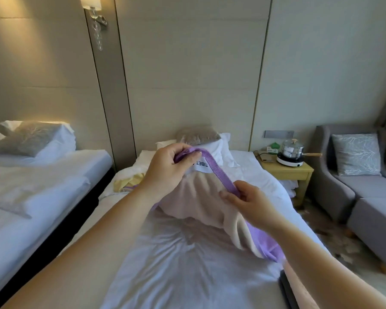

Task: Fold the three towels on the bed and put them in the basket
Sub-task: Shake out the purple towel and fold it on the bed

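A wall lamp (94,14) glows at far left above a neighbouring bed (42,186) made up in white.

In the middle is the bed (187,264) the person is facing, with a wrinkled white sheet and white pillows (218,148) stacked at the headboard. A crumpled yellow towel (126,182) lies on the sheet, just behind the left forearm.

Both bare arms reach forward and hold a beige towel (198,197) lifted off the bed. The left hand (165,168) is higher and farther away, with its thumb and curled fingers pinching the towel's top corner. From there a purple edge band (218,172) slopes down to the right. A white label (202,167) printed "TIBET" sits just under the band beside the left hand.

The right hand (250,204) is lower and nearer, pinching the same purple band between thumb and fingers. The band is stretched between the two hands. The beige cloth hangs below them, and its lower folds trail onto the sheet under the right wrist, where a purple underside shows.

A dark object (286,291) lies at the bed's lower right edge, mostly hidden by the right forearm. It may be the basket, but I cannot tell.

To the right, a wooden bedside table (288,170) holds a lidded steel pot (292,149) on a white hotplate (290,161). Farther right are a grey armchair (354,175) with a patterned cushion (357,153) and a matching footstool (374,226).
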The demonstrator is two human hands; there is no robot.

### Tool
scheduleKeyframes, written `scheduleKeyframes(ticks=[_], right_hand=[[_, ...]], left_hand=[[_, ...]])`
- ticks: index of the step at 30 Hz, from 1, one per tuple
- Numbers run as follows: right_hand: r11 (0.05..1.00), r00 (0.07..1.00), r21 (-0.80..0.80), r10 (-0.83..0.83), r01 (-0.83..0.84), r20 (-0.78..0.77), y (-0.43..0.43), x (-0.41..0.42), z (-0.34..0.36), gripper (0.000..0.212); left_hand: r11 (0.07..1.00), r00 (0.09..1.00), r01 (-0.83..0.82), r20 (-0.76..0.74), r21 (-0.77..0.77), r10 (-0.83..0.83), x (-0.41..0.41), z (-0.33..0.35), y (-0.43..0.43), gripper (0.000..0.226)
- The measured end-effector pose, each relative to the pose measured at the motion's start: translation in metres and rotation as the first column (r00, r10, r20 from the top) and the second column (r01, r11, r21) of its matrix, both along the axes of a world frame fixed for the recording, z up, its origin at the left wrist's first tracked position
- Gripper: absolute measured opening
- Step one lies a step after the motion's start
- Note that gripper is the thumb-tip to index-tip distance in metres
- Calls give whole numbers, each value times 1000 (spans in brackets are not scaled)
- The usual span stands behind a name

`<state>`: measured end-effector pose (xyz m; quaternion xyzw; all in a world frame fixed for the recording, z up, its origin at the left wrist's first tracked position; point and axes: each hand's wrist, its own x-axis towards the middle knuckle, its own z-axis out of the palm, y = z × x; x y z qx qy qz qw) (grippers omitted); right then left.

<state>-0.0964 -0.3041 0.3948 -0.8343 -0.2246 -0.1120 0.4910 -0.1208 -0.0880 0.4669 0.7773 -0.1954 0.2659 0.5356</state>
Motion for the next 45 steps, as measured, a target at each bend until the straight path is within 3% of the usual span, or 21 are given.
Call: scheduleKeyframes(ticks=[2,5,7,10,14,18,20,22,24,26,28,31,35,39,41,44,45], right_hand=[[995,996,45,84,-85,31,5,-16,31,10],[946,972,235,233,-224,-13,5,-28,67,11],[936,979,294,205,-195,-2,-1,-33,81,4],[941,992,319,122,-112,-12,-18,-29,87,11],[911,987,411,103,-44,-122,-49,-20,83,7],[845,978,533,68,48,-196,-91,-12,80,8],[808,974,581,46,95,-223,-117,-8,77,6],[835,978,537,-11,123,-206,-143,-4,75,7],[931,984,340,-81,132,-158,-156,-6,75,13],[992,993,79,-91,97,-81,-155,-7,74,32],[997,998,-72,8,-13,-61,-143,-11,74,42],[981,993,-152,119,-120,-16,-124,-12,79,14],[992,995,-118,53,-43,85,-112,-16,95,15],[982,995,186,39,-21,-96,-105,-20,106,24],[966,988,259,48,-8,-147,-99,-21,110,20],[949,987,314,56,-6,-149,-83,-27,114,20],[937,988,349,51,3,-144,-76,-29,115,21]], left_hand=[[997,997,73,12,20,-73,-8,14,-10,7],[985,987,157,26,74,-160,-15,26,-33,16],[988,989,143,23,62,-145,-14,23,-43,10],[981,974,194,-119,1,-192,-6,-6,-53,18],[964,920,246,-338,105,-198,10,-69,-64,20],[901,879,129,-468,415,90,31,-124,-67,15],[884,867,53,-461,464,190,35,-133,-72,20],[921,908,-32,-373,387,189,37,-119,-84,20],[958,957,-27,-269,285,107,37,-87,-106,22],[954,987,49,-159,297,-1,34,-50,-132,32],[927,993,108,-77,360,-86,26,-18,-155,31],[939,992,126,-34,322,-121,18,14,-163,21],[958,991,125,-74,257,-109,11,13,-131,9],[936,965,135,-259,324,-50,8,-43,-90,8],[941,949,137,-312,309,-36,12,-71,-74,24],[923,934,173,-355,343,-43,22,-90,-61,82],[911,942,152,-335,384,-16,26,-93,-57,89]])
